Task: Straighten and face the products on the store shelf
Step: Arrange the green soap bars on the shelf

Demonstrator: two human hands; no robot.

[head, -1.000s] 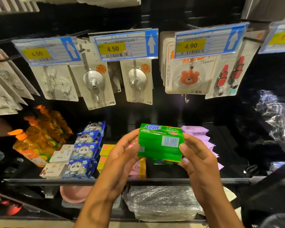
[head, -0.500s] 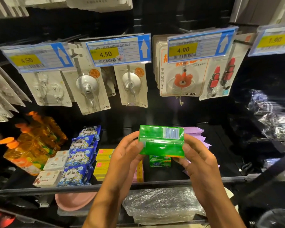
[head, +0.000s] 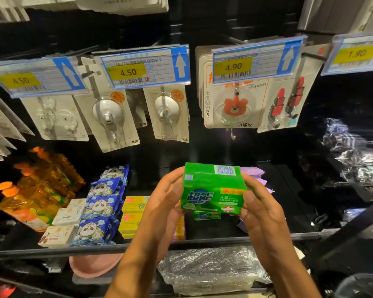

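Observation:
A green soap pack [head: 212, 189] is held in the air above the black shelf [head: 151, 246], its printed front facing me and the barcode on top. My left hand [head: 163, 203] grips its left end and my right hand [head: 260, 208] grips its right end. Directly below it a second green soap pack [head: 206, 216] lies on the shelf. Left of my hands sit yellow boxes [head: 131, 214], blue panda packets [head: 99, 208] and white soap boxes [head: 63, 224]. Purple packets [head: 255, 176] show behind my right hand.
Orange detergent bottles [head: 37, 190] stand at the shelf's left end. Carded hooks [head: 110, 119] hang on pegs above, under price tags [head: 144, 67]. Plastic-wrapped goods [head: 205, 269] and a pink basin [head: 95, 265] lie on the lower shelf. Crinkled plastic bags [head: 357, 155] fill the right side.
The green pack has been rolled toward me between both hands, so its printed front now faces me and the barcode sits on top.

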